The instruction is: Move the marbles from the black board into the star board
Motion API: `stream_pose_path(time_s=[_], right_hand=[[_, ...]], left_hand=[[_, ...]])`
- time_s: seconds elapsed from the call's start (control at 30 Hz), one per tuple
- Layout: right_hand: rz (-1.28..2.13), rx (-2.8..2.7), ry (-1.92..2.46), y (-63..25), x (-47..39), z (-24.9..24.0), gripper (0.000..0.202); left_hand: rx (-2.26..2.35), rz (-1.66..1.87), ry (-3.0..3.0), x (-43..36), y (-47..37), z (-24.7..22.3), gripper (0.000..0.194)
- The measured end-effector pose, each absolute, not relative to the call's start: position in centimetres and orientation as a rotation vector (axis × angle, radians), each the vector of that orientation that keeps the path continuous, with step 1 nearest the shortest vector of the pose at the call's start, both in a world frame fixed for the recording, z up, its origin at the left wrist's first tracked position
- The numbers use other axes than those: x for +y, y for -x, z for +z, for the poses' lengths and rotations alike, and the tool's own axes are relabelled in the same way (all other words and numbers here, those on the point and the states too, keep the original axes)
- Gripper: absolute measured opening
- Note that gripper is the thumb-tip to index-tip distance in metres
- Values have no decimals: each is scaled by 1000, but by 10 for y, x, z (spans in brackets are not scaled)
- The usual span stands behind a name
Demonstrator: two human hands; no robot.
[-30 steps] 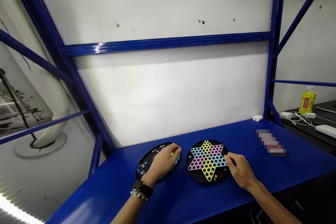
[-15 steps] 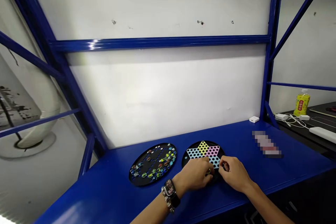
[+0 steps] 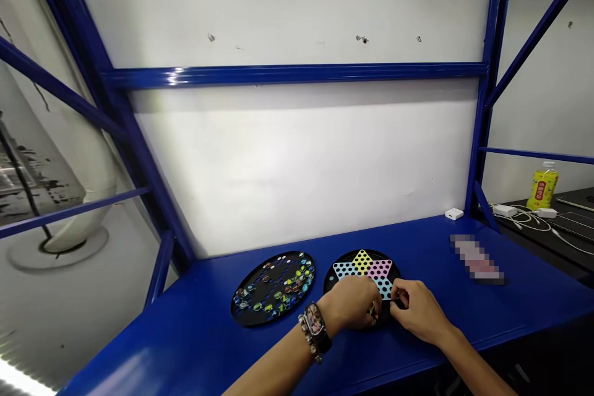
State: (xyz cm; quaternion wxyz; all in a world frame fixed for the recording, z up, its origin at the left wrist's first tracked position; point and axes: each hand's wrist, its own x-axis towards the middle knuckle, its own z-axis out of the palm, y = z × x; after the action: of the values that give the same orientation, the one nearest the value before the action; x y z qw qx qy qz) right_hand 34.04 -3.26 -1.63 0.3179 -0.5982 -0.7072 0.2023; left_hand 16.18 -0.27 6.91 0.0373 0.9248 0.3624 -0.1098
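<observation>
A round black Chinese checkers board [image 3: 330, 283] lies on the blue table, its star printed in yellow, pink and pale blue with dark holes. Over its front part is my left hand [image 3: 355, 302], fingers bent down and closed, with a watch and a beaded bracelet on the wrist. Small spots of colour show at its fingertips, too small to name. At the board's right edge my right hand [image 3: 417, 309] is closed in a pinch; what it holds, if anything, is hidden. Left of this board, a second black round tray [image 3: 264, 288] carries many glass marbles [image 3: 297, 288].
The blue table [image 3: 195, 334] meets a white wall, within a blue metal frame [image 3: 297, 74]. A white charger [image 3: 454, 214] sits near the back right corner, a blurred flat item [image 3: 477, 258] before it. Farther right, a yellow bottle [image 3: 542, 189] and cables stand on a dark table.
The whole view has shifted slightly, so things appear farther right. My left hand has dipped a little at the fingertips over the board's front. My right hand stays pinched by the edge.
</observation>
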Motion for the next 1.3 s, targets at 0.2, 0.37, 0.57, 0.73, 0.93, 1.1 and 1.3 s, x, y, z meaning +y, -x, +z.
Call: stream_pose_path(time_s=[0.2,0.37,0.57,0.73,0.93,1.1,1.3], right_hand=[[522,-1863,1520,-343,-31,-21,10],[498,-1863,1485,-344,-29,-23,10],[494,-1867,1502,-344,-28,-25,10],[518,-1855,1529,-344,-28,-24,9],[577,-1804,1509,-344,-28,-24,15],[511,-1715,1491,-346,-25,-29,30],[462,-1746,1505,-348,-24,-30,41]], left_hand=[[1143,-374,-2964,-6,-177,63,17],[1161,-367,-3047,-5,-184,52,18],[1131,-283,-3044,-8,-179,48,17],[1184,-256,-3013,-8,-178,43,17],[1160,-190,-3019,-11,-178,36,19],[1119,-104,-3013,-9,-174,31,13],[970,-31,-3026,-2,-167,28,8]])
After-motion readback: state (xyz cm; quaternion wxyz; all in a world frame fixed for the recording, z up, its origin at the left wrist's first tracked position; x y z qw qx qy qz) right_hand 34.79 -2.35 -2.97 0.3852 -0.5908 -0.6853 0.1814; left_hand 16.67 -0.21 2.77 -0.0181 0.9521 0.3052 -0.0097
